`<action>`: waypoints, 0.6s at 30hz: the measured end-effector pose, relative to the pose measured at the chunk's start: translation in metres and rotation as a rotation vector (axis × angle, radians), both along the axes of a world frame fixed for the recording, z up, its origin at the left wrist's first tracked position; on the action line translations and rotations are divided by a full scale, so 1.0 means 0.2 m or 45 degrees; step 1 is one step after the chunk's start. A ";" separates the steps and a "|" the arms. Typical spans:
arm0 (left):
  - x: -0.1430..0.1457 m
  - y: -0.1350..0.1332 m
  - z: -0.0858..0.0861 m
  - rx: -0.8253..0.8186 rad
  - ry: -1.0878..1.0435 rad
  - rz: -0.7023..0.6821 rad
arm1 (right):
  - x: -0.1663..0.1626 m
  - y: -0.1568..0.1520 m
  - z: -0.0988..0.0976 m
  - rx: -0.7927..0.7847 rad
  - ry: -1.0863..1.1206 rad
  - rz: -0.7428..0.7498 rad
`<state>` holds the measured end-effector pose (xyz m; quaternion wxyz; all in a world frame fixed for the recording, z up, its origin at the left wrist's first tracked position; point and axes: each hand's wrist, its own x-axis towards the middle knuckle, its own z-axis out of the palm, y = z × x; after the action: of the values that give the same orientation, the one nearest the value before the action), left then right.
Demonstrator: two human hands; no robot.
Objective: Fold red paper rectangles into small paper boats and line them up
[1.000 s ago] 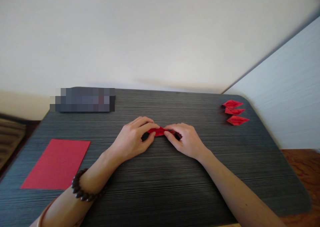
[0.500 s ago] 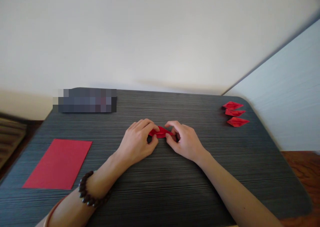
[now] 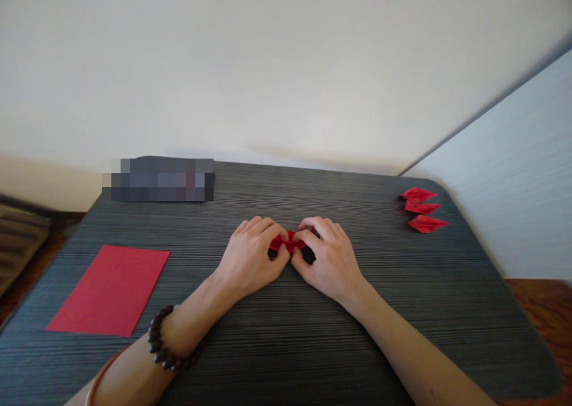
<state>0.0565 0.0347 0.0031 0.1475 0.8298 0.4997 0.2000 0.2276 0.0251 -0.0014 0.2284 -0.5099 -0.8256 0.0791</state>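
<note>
A small folded red paper boat (image 3: 290, 237) lies between my hands near the middle of the dark table (image 3: 286, 346). My left hand (image 3: 254, 252) pinches its left part with thumb and index finger. From the right, my right hand (image 3: 329, 252) grips it, with thumb and index finger close to the boat's middle. Both hands cover parts of the paper, so its full outline is hidden. A dark beaded bracelet (image 3: 157, 340) circles my left wrist.
Three folded red paper boats (image 3: 428, 223) sit in a column at the far right. On the left lies a red paper sheet (image 3: 109, 290). A pixelated object (image 3: 163, 182) rests at the back left. Behind the table rises a pale wall (image 3: 286, 66).
My right thumb and index finger have moved left from the boat's right tip towards its middle. My two hands are now closer together. The view has shifted slightly.
</note>
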 end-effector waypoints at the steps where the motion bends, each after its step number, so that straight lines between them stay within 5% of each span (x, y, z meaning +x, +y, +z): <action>1: 0.00 0.00 0.00 0.016 0.000 0.003 | 0.00 0.00 0.00 -0.003 0.005 -0.003; 18: 0.01 -0.02 0.00 0.011 0.108 0.040 | 0.00 -0.01 0.00 -0.028 0.037 -0.083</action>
<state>0.0590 0.0306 0.0023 0.1195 0.8302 0.5176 0.1689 0.2267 0.0230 -0.0020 0.2370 -0.5380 -0.8041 0.0881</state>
